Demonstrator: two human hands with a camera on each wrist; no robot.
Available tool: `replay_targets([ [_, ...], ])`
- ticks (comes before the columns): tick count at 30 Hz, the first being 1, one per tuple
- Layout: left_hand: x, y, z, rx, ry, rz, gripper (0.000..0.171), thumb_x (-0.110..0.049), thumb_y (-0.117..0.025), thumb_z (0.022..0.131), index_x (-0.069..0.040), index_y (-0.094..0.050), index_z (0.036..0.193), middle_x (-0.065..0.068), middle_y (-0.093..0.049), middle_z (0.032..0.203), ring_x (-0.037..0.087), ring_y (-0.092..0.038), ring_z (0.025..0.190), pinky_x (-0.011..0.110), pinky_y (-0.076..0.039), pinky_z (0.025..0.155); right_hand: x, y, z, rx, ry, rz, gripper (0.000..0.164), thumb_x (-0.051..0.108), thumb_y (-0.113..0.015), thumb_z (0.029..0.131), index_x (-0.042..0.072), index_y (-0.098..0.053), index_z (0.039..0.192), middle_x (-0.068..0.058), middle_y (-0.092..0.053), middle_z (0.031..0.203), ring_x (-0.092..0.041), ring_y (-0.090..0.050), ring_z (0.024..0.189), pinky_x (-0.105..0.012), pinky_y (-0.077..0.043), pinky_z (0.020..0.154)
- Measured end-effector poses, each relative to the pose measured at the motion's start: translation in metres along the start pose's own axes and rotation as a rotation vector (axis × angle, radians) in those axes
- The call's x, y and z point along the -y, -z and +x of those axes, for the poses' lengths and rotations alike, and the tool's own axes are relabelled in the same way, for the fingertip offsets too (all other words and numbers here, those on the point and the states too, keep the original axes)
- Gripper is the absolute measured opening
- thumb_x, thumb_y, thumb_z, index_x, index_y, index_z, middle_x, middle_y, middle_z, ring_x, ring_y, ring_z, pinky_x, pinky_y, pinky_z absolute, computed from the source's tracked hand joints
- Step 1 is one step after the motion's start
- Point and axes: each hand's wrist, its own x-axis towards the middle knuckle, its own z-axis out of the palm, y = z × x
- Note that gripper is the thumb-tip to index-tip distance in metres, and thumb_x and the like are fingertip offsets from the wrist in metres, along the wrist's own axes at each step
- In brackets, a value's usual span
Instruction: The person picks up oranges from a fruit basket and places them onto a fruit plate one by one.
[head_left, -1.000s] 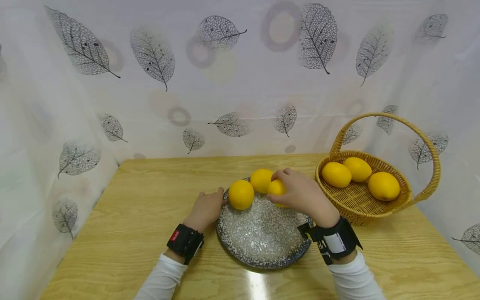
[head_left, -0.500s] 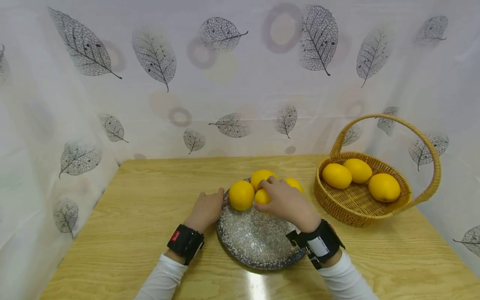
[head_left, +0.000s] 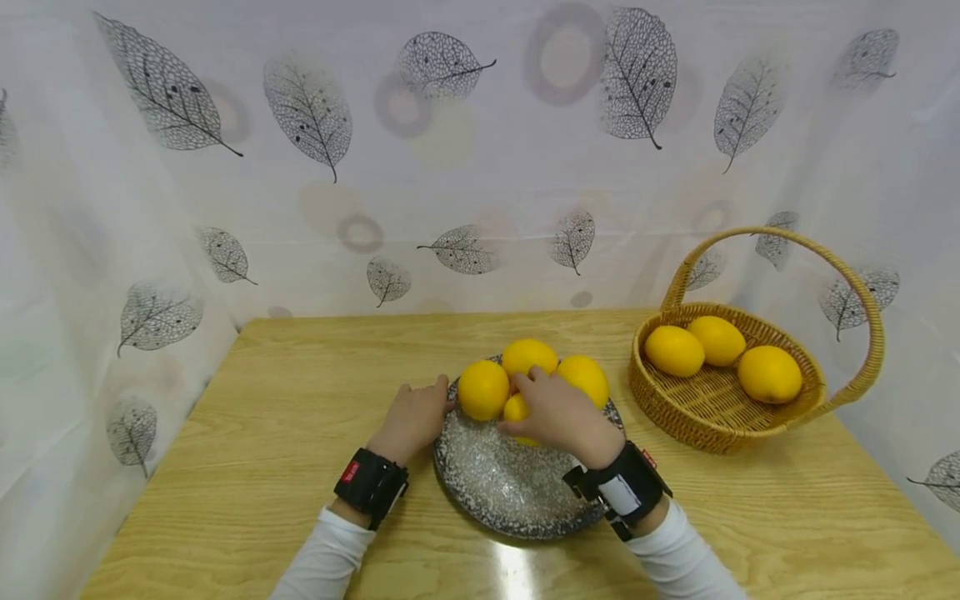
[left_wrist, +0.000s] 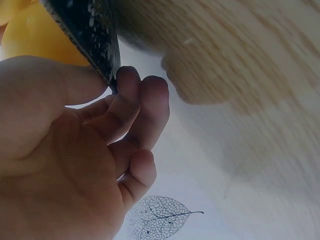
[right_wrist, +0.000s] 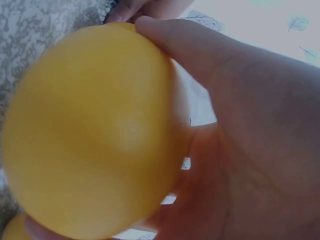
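My left hand (head_left: 411,421) pinches the left rim of a round speckled grey plate (head_left: 517,492) with a dark edge; in the left wrist view the thumb lies over the rim (left_wrist: 95,45) and the fingertips are under it. My right hand (head_left: 562,412) grips a yellow lemon (right_wrist: 95,130) over the plate, thumb on one side and fingers on the other. Most of that lemon is covered by the hand in the head view. Along the plate's far side lie three more lemons: one at left (head_left: 483,390), one at the back (head_left: 529,357) and one at right (head_left: 585,379).
A wicker basket (head_left: 675,417) with a tall arched handle (head_left: 862,292) stands right of the plate, holding three lemons (head_left: 769,374). Both stand on a wooden table (head_left: 300,375). Behind it hangs a pale curtain (head_left: 480,167) printed with leaves.
My right hand has moved left and nearer over the plate with the lemon, uncovering the right-hand lemon on the plate. My left hand has stayed at the rim.
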Motion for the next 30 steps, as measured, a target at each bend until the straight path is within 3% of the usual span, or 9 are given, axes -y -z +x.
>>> replay_targets([
  [9,0.001,-0.003,0.0,-0.032,-0.013,0.009,0.032,-0.011,-0.054,0.104,0.003,-0.055,0.132,0.017,-0.078,0.104,0.032,-0.074,0.103,0.057,-0.045,0.104,0.001,-0.004,0.001,0.054,-0.042,0.03,0.06,0.045,-0.077,0.088,0.005,-0.06,0.13,-0.015,-0.061,0.122,-0.028,-0.065,0.1,-0.043,-0.057,0.088],
  [20,0.0,0.0,0.001,-0.003,0.009,-0.021,0.037,-0.002,-0.052,0.102,0.004,-0.051,0.138,0.019,-0.076,0.114,0.034,-0.072,0.113,0.062,-0.038,0.114,-0.002,0.013,-0.008,0.055,-0.025,-0.012,0.059,0.043,-0.077,0.089,0.006,-0.059,0.131,-0.016,-0.059,0.121,-0.031,-0.064,0.1,-0.04,-0.055,0.077],
  [25,-0.001,0.0,0.001,-0.005,0.007,-0.014,0.035,-0.005,-0.053,0.102,0.004,-0.052,0.136,0.019,-0.077,0.113,0.034,-0.072,0.112,0.063,-0.039,0.113,-0.006,0.016,-0.01,0.038,0.008,-0.061,0.056,0.041,-0.083,0.084,0.009,-0.061,0.124,-0.012,-0.059,0.112,-0.026,-0.061,0.09,-0.034,-0.05,0.066],
  [30,-0.001,0.0,0.001,-0.013,0.004,-0.004,0.033,-0.012,-0.056,0.103,0.003,-0.054,0.132,0.018,-0.077,0.109,0.033,-0.073,0.108,0.062,-0.041,0.11,-0.008,0.016,-0.008,-0.003,-0.004,-0.098,0.056,0.041,-0.079,0.088,0.007,-0.06,0.129,-0.013,-0.06,0.114,-0.029,-0.063,0.094,-0.036,-0.052,0.065],
])
